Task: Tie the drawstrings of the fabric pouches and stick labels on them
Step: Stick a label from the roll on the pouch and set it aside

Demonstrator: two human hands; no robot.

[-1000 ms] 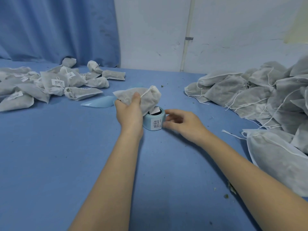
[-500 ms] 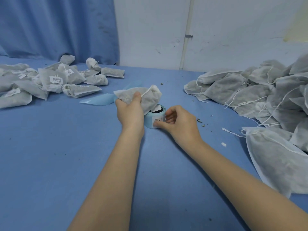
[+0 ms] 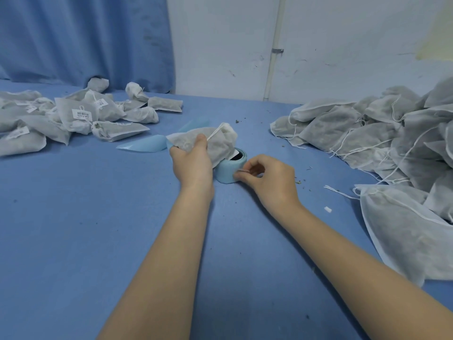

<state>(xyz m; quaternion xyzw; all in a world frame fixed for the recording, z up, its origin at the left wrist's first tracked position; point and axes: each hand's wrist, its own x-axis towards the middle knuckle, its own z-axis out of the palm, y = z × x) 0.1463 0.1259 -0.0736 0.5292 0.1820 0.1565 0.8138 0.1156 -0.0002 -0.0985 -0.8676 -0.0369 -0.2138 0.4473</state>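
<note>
At the middle of the blue tabletop [image 3: 73,241] the left hand [image 3: 192,165] grips a grey fabric pouch [image 3: 215,143], thumb on top and fingers curled under it, holding it just above a small light-blue label roll [image 3: 229,169]. A white drawstring [image 3: 215,133] trails across the pouch's upper side. The right hand [image 3: 269,182] sits just beside the roll, its thumb and forefinger pressed together and pinching a small label [image 3: 241,171] at the roll's side (the label itself is mostly hidden by the fingers). A strip of light-blue backing paper [image 3: 144,146] lies flat behind the left hand. To the far left lies a heap of tied, labelled pouches [image 3: 81,116]; to the right a larger pile of unlabelled pouches [image 3: 367,133] with loose strings. A blue curtain [image 3: 81,38] hangs behind the left heap.
</note>
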